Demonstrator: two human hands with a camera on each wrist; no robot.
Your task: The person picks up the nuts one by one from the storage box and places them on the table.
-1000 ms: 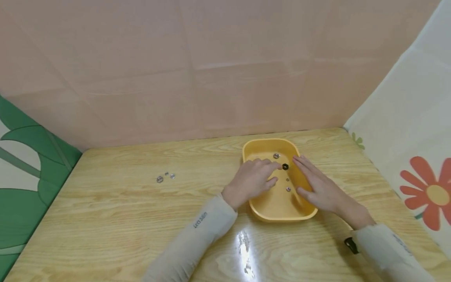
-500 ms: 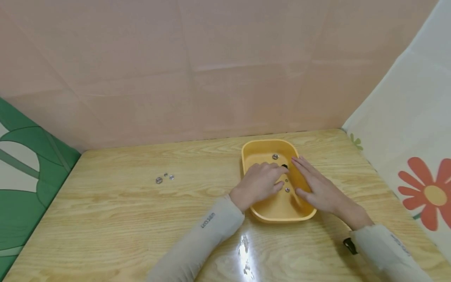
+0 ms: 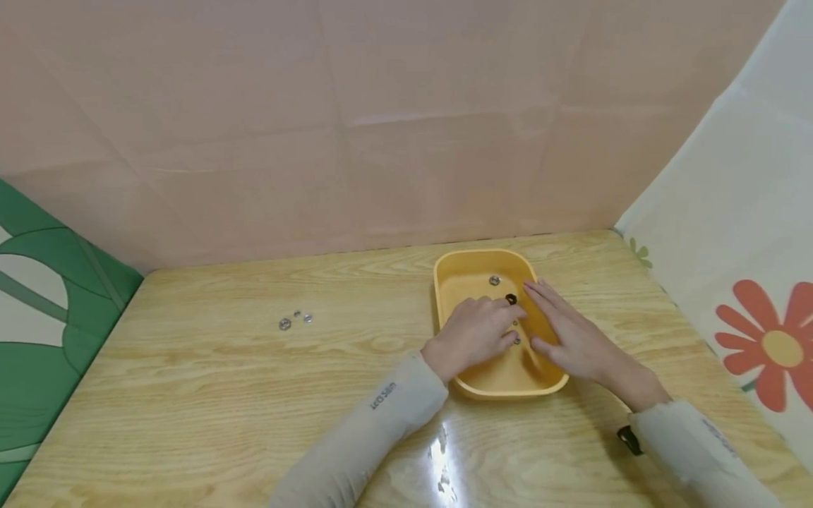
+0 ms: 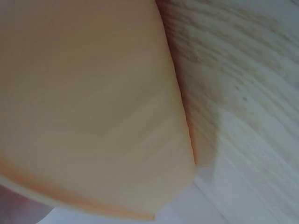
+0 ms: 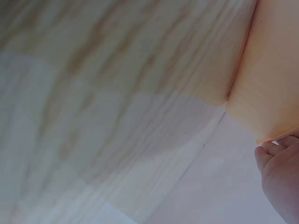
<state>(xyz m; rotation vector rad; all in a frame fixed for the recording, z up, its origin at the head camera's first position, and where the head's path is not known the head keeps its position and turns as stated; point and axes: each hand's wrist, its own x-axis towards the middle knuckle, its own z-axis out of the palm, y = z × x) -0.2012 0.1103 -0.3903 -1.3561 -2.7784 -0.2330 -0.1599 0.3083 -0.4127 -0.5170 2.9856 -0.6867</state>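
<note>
Loose, thumb and forefinger parted, our left hand (image 3: 476, 333) reaches over nuts (image 3: 495, 280) in the yellow tray (image 3: 510, 395); our right hand (image 3: 574, 343) lies straight-fingered along its rim. We see a wood-grain table (image 3: 190, 395) against a pinkish sheet (image 3: 254, 141) — one tray, four nuts inside, three nuts (image 3: 285, 324) left of it.

Dark lettering (image 3: 383, 396) ran along the left sleeve (image 3: 356, 446) near its cuff; it was blurred and seemed to read "Let's Slim", though not every letter was certain. The right sleeve (image 3: 692, 455) bore a similar dark line of print (image 3: 720, 437) on its upper side, too small and smeared to read.
</note>
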